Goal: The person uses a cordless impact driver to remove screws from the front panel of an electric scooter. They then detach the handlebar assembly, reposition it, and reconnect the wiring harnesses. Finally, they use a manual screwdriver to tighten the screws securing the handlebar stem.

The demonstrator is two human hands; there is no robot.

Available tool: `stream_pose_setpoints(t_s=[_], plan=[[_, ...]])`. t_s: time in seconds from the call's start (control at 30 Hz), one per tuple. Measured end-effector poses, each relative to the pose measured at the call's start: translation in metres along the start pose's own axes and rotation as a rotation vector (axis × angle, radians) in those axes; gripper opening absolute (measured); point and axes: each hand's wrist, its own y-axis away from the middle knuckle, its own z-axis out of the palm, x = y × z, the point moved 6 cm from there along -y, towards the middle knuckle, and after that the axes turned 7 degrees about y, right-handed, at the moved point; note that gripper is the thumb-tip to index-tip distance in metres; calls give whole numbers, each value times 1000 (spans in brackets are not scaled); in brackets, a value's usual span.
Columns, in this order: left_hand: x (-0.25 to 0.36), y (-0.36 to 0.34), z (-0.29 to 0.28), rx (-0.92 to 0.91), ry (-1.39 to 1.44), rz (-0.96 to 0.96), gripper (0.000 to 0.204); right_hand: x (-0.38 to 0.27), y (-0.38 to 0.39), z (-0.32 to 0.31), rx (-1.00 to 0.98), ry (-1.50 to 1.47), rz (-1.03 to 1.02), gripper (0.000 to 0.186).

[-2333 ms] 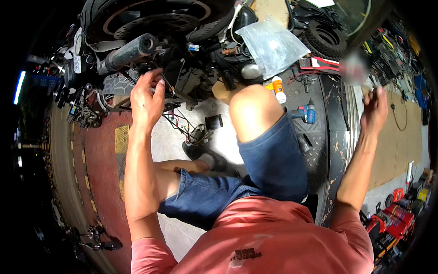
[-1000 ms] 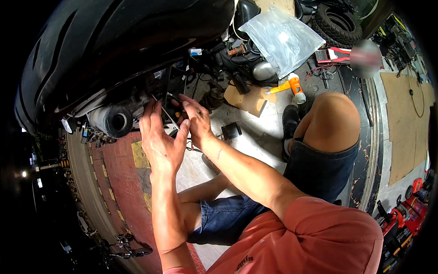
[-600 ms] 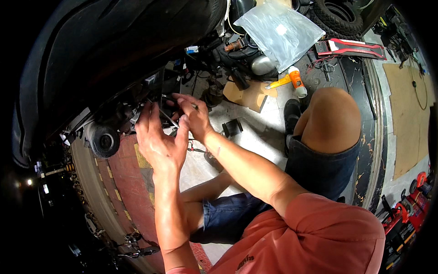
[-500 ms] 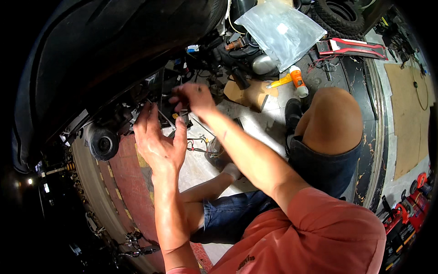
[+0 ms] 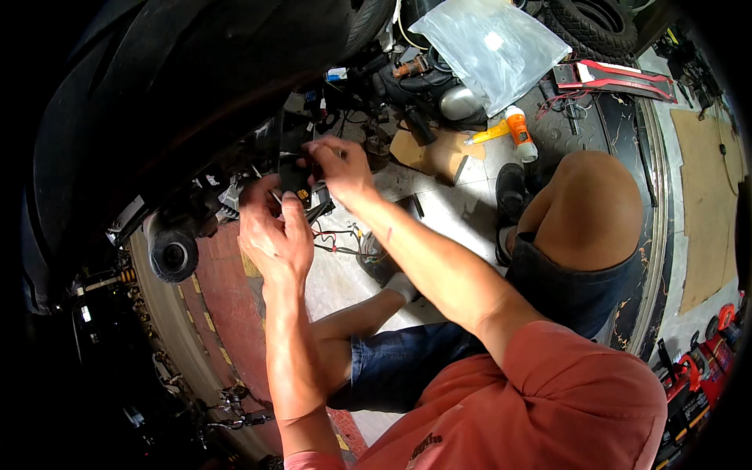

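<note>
My left hand (image 5: 276, 239) is curled at the underside of a dark vehicle body (image 5: 180, 102). Its fingers close round something slim; a thin light metal piece shows between thumb and fingers, but its kind is unclear. Just to the right and farther off, my right hand (image 5: 345, 171) is bent at the knuckles with its fingertips pressed together. Whatever those fingertips grip is hidden in shadow among dark parts. Between the hands sits a black part with a small yellow label (image 5: 303, 194). Red and black wires (image 5: 337, 240) hang below, over the pale floor.
A round dark pipe end (image 5: 174, 257) juts out left of my left hand. Beyond my right arm lie cardboard (image 5: 439, 157), an orange-and-white bottle (image 5: 520, 135), a yellow tube (image 5: 489, 134) and a clear plastic bag (image 5: 493, 55). Tyres (image 5: 591, 31) are stacked at the far right.
My left hand's fingers, stretched out before, have curled in round the slim piece. My right hand stays near the same spot, its fingers now drawn together. The view has shifted slightly.
</note>
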Motion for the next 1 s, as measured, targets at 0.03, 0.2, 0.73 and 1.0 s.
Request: stream_pose_setpoints(t_s=[0.03, 0.2, 0.73, 1.0], plan=[[-4, 1, 0, 9, 148, -122, 34, 5, 8, 3, 23, -81, -18, 29], [-4, 6, 3, 59, 481, -279, 42, 36, 32, 21, 59, -345, -53, 32], [-13, 3, -4, 56, 513, -355, 41, -37, -73, -5, -321, 219, 390, 28], [-22, -2, -2, 124, 763, -555, 46, 7, 3, 0, 74, -92, -82, 25]])
